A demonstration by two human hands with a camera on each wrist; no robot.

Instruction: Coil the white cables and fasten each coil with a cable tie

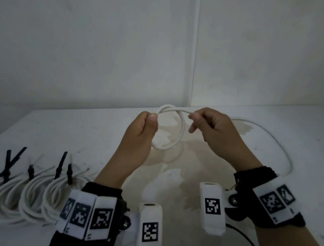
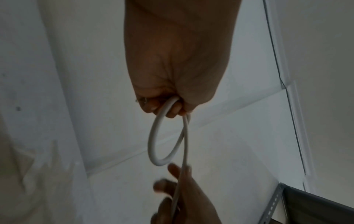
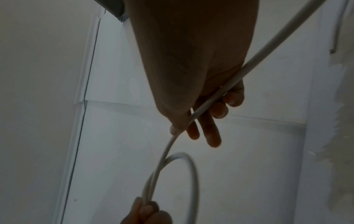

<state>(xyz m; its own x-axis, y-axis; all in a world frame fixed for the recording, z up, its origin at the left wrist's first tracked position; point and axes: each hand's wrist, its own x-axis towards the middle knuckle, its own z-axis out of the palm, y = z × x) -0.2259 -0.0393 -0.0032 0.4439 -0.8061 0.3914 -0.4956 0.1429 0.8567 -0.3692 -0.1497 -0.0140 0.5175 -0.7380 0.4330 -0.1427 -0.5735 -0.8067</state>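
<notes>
One white cable [image 1: 178, 132], smooth and round, forms a single loop above the table [image 1: 79, 132]. The left hand [image 1: 141, 129] pinches its crossing; the right hand [image 1: 213, 127] pinches the trailing length. Four tied coils [image 1: 16, 194] lie left, bound with black cable ties [image 1: 60, 166].

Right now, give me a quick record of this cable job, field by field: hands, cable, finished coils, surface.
left hand: pinches the loop's crossing
right hand: holds the running strand
white cable: one loop formed, in the air; slack trails right on the table
finished coils: at left on the table, black ties on
step: coiling, no tie on this one yet
</notes>
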